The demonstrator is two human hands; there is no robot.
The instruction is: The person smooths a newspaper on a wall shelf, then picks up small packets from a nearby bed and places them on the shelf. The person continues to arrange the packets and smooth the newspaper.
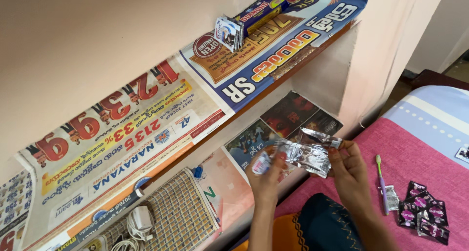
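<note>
A wall alcove fills the left of the view, with an upper shelf [161, 109] lined in printed newspaper and a lower shelf [229, 192] below it. To the right lies a bed [415, 153] under a pink cover with a pale blue band. On the lower shelf rests a woven mat [181, 212] bearing a white charger [141, 219]. Over the bed's edge, the left hand [266, 175] and right hand [349, 170] hold a strip of silver foil sachets [308, 153] between them, fingers of both pinched closed on its ends. On the bed near the right hand lie dark sachets [422, 212] and a green-and-purple toothbrush [382, 185]. Small packets [229, 32] stand on the upper shelf.
</note>
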